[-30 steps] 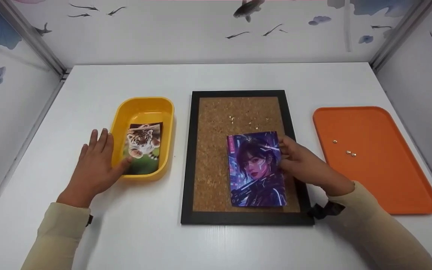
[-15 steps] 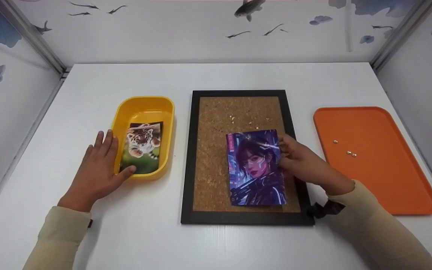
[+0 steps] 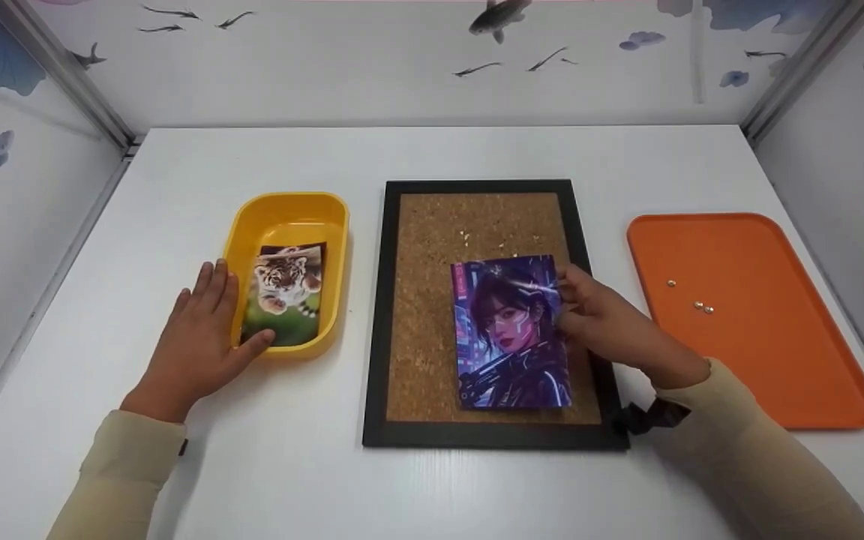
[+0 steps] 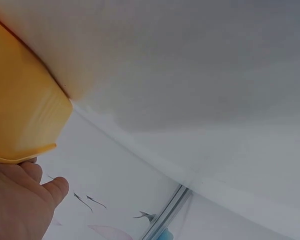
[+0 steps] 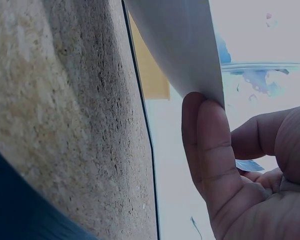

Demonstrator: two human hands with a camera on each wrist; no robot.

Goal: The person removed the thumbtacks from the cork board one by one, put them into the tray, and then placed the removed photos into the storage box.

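Observation:
My right hand (image 3: 608, 322) pinches the right edge of a glossy picture card (image 3: 511, 337) printed with an armed figure in purple and blue. The card overlaps the lower right of a black-framed cork board (image 3: 421, 330). In the right wrist view, its pale back (image 5: 185, 45) faces the cork, with the fingertips (image 5: 213, 122) at its edge. My left hand (image 3: 196, 337) lies with fairly straight fingers along the left side of a yellow tub (image 3: 293, 202), thumb at its near rim. Inside the tub, a tiger picture card (image 3: 286, 300) lies over another card, mostly hidden.
An orange tray (image 3: 762, 360) at the right bears three small shiny pieces (image 3: 698, 305). Gold-coloured glints (image 3: 465, 238) show on the upper cork. White table (image 3: 439, 495) surrounds everything, bounded at the back and sides by white panels (image 3: 372, 67) printed with fish.
The left hand has shifted slightly right against the tub, its thumb coming to the near rim. The card in the right hand has edged slightly away from the person.

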